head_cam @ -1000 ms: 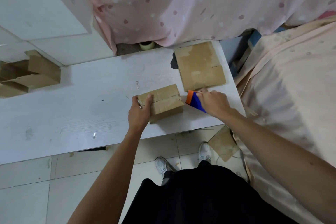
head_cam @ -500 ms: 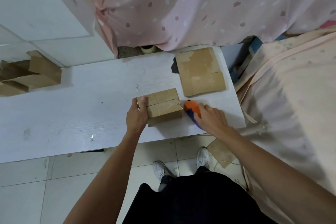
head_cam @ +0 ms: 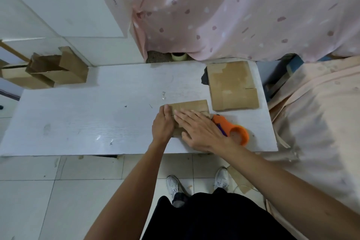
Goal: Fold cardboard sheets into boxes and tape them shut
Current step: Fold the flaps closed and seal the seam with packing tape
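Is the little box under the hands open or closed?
Closed. The small brown cardboard box has its top flaps lying flat under the right hand.

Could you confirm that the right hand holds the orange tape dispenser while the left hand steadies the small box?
Not quite: the head view shows the right hand flat on the small box, the orange tape dispenser lying free beside it. The left hand does steady it.

Left hand [head_cam: 162, 124] edge-on, right hand [head_cam: 200, 132] flat, fingers [head_cam: 185, 118] spread
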